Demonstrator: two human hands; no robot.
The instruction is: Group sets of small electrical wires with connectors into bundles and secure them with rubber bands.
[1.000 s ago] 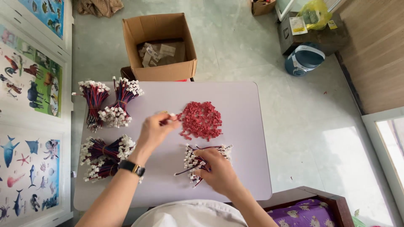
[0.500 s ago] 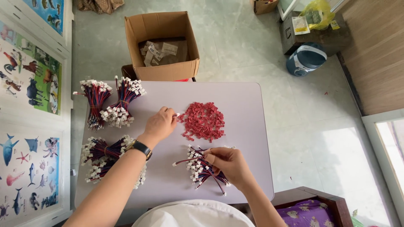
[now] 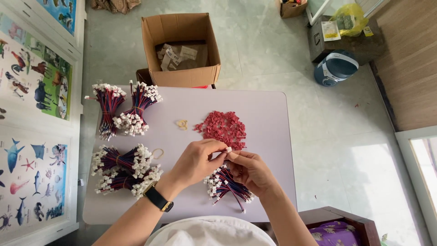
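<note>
Both hands meet at counter [image 3: 273, 114] centre, pinching one white plug [image 3: 228, 149]: left hand [image 3: 195, 161] closes on it from 9 o'clock, right hand [image 3: 250, 171] from 4. The red pile [image 3: 223, 128] lies at 12, nearer the right; loose wires [image 3: 225, 186] at 6.

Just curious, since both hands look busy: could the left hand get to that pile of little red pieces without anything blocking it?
Probably yes. The red pile lies just beyond the left hand on the table, with nothing between them. The hand now pinches a small white connector together with the right hand.
</note>
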